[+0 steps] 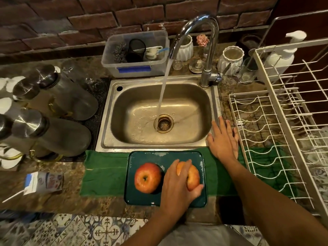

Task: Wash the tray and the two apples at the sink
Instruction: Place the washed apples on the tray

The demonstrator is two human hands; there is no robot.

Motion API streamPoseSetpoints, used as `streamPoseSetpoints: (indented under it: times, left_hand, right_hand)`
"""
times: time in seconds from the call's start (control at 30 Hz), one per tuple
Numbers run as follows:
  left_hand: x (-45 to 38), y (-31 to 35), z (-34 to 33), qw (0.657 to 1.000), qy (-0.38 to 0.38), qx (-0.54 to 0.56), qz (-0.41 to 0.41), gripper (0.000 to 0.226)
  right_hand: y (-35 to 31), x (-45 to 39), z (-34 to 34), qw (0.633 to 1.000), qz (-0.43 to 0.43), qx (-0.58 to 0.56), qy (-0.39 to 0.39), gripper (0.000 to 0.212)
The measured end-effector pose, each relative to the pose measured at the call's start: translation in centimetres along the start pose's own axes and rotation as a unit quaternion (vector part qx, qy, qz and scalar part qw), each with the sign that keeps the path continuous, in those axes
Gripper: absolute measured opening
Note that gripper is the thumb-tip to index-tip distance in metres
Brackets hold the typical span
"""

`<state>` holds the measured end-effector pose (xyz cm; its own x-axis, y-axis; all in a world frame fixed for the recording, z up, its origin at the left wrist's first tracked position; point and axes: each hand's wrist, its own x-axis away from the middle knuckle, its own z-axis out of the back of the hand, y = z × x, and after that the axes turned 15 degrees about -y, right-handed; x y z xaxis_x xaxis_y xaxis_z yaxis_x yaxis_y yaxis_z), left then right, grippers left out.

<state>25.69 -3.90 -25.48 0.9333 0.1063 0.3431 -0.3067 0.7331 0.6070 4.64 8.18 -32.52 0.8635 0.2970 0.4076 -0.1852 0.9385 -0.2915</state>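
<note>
A dark teal tray (pixel 142 199) lies on a green towel (pixel 104 176) in front of the steel sink (pixel 186 107). Two red-orange apples sit on the tray. The left apple (pixel 147 177) stands free, stem side up. My left hand (pixel 179 185) curls over the right apple (pixel 193 176) and grips it. My right hand (pixel 222 141) lies flat with straight fingers on the sink's right rim and the towel, holding nothing. Water runs from the chrome tap (pixel 200 25) straight into the drain (pixel 164 122).
A white wire dish rack (pixel 269 132) stands to the right of the sink. Glass jars (pixel 58 96) with metal lids lie on the left. A clear plastic box (pixel 136 54), white vases and a soap pump line the brick wall behind. A small carton (pixel 44 181) lies front left.
</note>
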Motion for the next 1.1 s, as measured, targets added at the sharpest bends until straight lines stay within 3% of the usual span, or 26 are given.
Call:
streamPoseSetpoints:
  times: [0.17,0.27,0.4,0.53,0.7,0.9,1.1]
  left_hand:
    - [-0.3,1.1,4.2,0.998,-0.008,0.046,0.035,0.081]
    - [-2.3,0.0,9.3,0.99,0.057,0.126,0.018,0.063]
    - [-6.0,-5.0,14.2,0.986,0.139,0.08,0.038,0.056]
    - [-8.9,-10.8,14.3,0.987,0.081,0.011,0.135,0.052]
    - [-9.6,-14.3,11.0,0.978,-0.009,-0.145,0.152,0.062]
    - [-9.4,-15.1,9.5,0.969,0.005,-0.186,0.161,0.055]
    - [-9.3,-14.8,9.6,0.964,-0.015,-0.202,0.17,0.065]
  right_hand:
    - [0.2,-0.2,-0.3,1.0,0.0,0.005,0.006,0.06]
    - [0.3,-0.3,-0.4,1.0,0.002,0.003,0.007,0.06]
    - [0.1,-0.5,-0.3,1.0,0.004,-0.007,-0.005,0.059]
    - [0.3,-0.5,-0.4,1.0,-0.002,0.006,0.004,0.06]
    - [0.2,-0.7,-0.3,0.999,-0.009,0.033,0.009,0.064]
    - [0.4,-0.9,-0.6,0.999,-0.015,0.039,0.008,0.067]
    - [0.2,-0.6,-0.5,0.999,-0.012,0.033,0.016,0.067]
